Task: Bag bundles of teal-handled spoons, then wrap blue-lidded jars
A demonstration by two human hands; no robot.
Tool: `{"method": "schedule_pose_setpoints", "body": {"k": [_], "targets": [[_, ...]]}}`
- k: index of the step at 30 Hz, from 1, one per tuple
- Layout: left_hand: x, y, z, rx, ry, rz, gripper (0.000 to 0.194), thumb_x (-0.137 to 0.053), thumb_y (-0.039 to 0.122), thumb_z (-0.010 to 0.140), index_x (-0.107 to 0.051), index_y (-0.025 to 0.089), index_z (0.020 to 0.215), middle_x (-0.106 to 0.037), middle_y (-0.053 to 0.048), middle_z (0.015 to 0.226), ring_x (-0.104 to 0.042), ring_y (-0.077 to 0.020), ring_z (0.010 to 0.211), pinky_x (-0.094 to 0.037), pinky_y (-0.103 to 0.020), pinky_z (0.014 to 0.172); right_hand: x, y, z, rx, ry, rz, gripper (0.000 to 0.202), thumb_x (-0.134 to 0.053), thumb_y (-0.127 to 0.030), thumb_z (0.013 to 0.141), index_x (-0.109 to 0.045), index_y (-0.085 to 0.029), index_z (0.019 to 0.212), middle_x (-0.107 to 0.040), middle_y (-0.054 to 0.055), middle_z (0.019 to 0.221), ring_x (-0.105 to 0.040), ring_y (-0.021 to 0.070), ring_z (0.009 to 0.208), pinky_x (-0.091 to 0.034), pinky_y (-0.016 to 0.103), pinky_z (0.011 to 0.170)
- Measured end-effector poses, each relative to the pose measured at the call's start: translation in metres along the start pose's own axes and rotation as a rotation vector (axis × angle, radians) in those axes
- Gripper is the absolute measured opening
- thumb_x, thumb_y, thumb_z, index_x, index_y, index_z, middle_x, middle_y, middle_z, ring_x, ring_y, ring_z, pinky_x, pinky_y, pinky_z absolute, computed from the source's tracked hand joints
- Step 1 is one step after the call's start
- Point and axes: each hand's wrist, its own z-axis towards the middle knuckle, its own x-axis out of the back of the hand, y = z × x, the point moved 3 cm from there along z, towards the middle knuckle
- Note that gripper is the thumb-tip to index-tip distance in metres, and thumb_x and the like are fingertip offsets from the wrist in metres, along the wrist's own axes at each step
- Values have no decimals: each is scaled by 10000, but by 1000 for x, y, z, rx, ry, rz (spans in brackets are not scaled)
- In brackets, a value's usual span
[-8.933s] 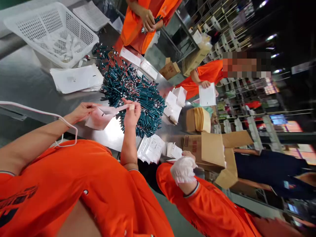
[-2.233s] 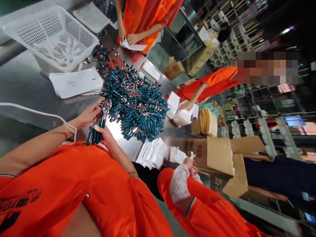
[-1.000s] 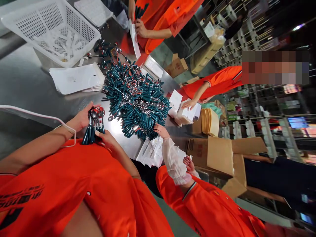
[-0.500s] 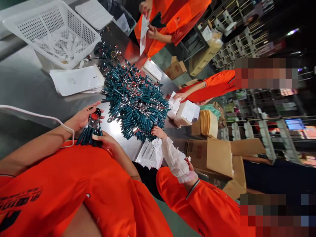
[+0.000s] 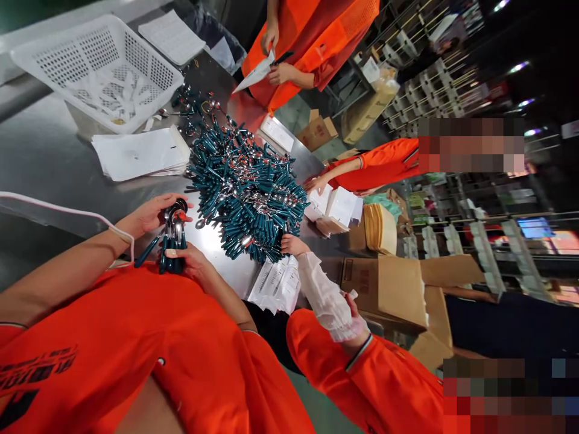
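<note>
Close to my orange shirt, both hands are on a bunch of spoons (image 5: 175,232) with dark teal handles and shiny round heads. My left hand (image 5: 158,212) is around the head end, fingers pointing right. Fingers and thumb of my right hand (image 5: 186,258) are closed on the lower handles. One handle sticks out of the bunch to the lower left. Beyond my hands, a large heap of teal-handled spoons (image 5: 248,193) covers the middle of the metal table (image 5: 58,157).
A white basket (image 5: 104,72) with small white packets and a stack of white papers (image 5: 142,154) lie at the left. A white cable (image 5: 67,200) crosses near my left arm. Co-workers' hands are at the heap's edge, over white boxes (image 5: 341,208) and at the top. An open carton (image 5: 398,289) stands right.
The handles in my hands have drawn into a tighter bunch, with one angled out. At the top, a co-worker's white bag has tilted flatter, and fewer dark handles show beside it.
</note>
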Motion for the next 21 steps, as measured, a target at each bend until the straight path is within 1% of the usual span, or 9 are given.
{"method": "schedule_pose_setpoints", "body": {"k": [3, 6, 8, 10, 12, 14, 16, 19, 21], "targets": [[7, -4, 2, -15, -62, 6, 473, -1001, 344, 857, -708, 168, 1183, -824, -173, 1254, -865, -416, 981, -738, -515, 805, 4, -3, -1, -28, -56, -22, 371, -1026, -219, 821, -723, -147, 1023, -801, 16, 826, -786, 171, 692, -710, 285, 724], [12, -11, 4, -14, -101, 22, 607, -1021, 421, 846, -679, 204, 1298, -810, -88, 1077, -857, -396, 980, -727, -512, 846, 6, -2, 1, -47, -87, -6, 450, -1042, -238, 782, -711, -151, 1073, -801, 21, 812, -779, 190, 669, -701, 292, 677], [14, -12, 5, -14, -158, 45, 717, -1046, 426, 803, -674, 200, 1373, -768, -43, 967, -848, -378, 951, -724, -502, 850, 8, 0, 3, -49, -96, 10, 468, -1043, -286, 797, -705, -152, 1092, -785, 23, 784, -774, 203, 652, -704, 308, 669], [16, -10, 5, -2, -209, 81, 752, -1090, 336, 713, -683, 176, 1325, -750, -32, 953, -844, -383, 970, -724, -508, 860, 11, 1, 6, -41, -95, 9, 462, -1030, -343, 843, -701, -149, 1104, -777, 27, 776, -780, 207, 665, -723, 330, 717], [17, -7, 6, 23, -204, 145, 673, -1093, 213, 665, -672, 151, 1187, -775, -62, 1044, -845, -393, 1031, -722, -500, 874, 14, -2, 8, -37, -91, -18, 473, -1014, -398, 885, -699, -146, 1132, -777, 32, 783, -788, 210, 690, -732, 343, 757], [16, -3, 9, 51, -136, 211, 588, -1070, 139, 672, -625, 136, 1056, -785, -74, 1066, -849, -375, 1015, -718, -455, 849, 15, -10, 8, -51, -93, -57, 494, -980, -473, 931, -697, -143, 1166, -784, 46, 808, -797, 217, 717, -729, 342, 756], [12, 0, 11, 81, -22, 250, 528, -1033, 117, 724, -586, 142, 1002, -761, -38, 941, -843, -328, 919, -695, -379, 766, 16, -22, 6, -73, -96, -78, 541, -861, -623, 1017, -697, -139, 1195, -804, 81, 865, -807, 227, 755, -717, 331, 732], [6, 4, 10, 113, 225, 243, 368, -918, 89, 864, -622, 146, 1074, -707, -4, 788, -814, -270, 867, -644, -295, 713, 15, -46, 1, -52, -123, -43, 793, -494, -887, 1102, -711, -141, 1265, -840, 158, 1024, -833, 257, 908, -698, 319, 727], [2, 6, 3, 95, 345, 185, 321, -858, 63, 915, -686, 132, 1177, -762, -50, 861, -814, -273, 980, -656, -301, 788, 16, -61, -1, -3, -101, -36, 955, -321, -987, 1069, -728, -146, 1269, -841, 176, 1039, -836, 277, 961, -678, 316, 709]]}}
